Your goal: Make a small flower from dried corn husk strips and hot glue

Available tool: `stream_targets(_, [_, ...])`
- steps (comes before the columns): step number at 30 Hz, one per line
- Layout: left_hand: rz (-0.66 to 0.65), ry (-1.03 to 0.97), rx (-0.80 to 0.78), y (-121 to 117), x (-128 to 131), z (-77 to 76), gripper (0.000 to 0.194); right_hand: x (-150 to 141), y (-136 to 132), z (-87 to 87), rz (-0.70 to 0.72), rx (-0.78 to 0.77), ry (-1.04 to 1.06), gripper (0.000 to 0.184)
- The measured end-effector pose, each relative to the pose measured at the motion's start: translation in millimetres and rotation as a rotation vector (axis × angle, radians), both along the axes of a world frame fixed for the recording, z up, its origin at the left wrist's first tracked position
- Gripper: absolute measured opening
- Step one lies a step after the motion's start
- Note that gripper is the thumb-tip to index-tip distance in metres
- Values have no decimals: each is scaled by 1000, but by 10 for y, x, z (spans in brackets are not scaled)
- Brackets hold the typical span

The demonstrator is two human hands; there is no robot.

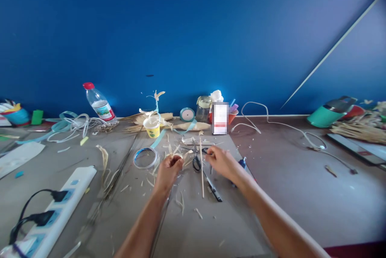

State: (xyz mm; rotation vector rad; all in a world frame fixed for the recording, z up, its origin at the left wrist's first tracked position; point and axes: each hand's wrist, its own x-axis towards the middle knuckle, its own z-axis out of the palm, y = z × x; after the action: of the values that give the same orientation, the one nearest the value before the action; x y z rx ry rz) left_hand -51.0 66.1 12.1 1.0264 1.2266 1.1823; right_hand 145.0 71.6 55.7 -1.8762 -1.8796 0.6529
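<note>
My left hand [169, 171] is closed in a pinch on a pale dried husk piece [187, 156], with petal-like strips showing past the fingertips. My right hand [222, 162] is at the black-handled scissors [196, 164], its fingers bent around one of the handle loops. Between the hands lies a thin wooden stick [201, 173]. A black utility knife [213, 189] rests just right of the stick. Beside my left hand stands a roll of clear tape [145, 158]. Husk scraps are scattered around both hands.
A yellow cup [152, 127] holds a wrapped stem. Behind are a glass jar [204, 108], a ribbon spool [187, 114] and a leaning bottle [99, 103]. A power strip [62, 209] with plugs lies left; a white cable [289, 124] and green flask [327, 112] are right.
</note>
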Motion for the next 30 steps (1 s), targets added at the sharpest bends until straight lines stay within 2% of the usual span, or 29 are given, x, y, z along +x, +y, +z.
stream_targets(3, [17,39,24,3,-16,10,23,-159,-32,-234,4,-29,-126,36])
stream_targets(5, [0,49,46,12,-29,9,25,-223,-36,-357,16,-20,-116,44])
stream_targets(10, [21,-30,26,40,-53,-22,28,-235,60,-490,-27,-14,-29,50])
stream_targets(13, [97,-73,17,53,-66,-27,29,-216,101,-449,-67,-10,0,44])
stream_targets(17, [214,-199,3,69,-86,-9,29,-71,110,-299,-113,63,-18,40])
stream_targets(20, [224,-289,3,79,-93,-4,30,131,138,-194,-136,69,-228,36])
stream_targets(23, [219,-263,6,74,-84,-7,30,238,164,-147,-132,16,-340,32])
stream_targets(26, [199,-216,-4,57,-71,4,30,134,154,-152,-80,27,-376,30])
stream_targets(30, [206,-192,-24,41,-64,25,32,-163,122,-169,117,82,-406,33])
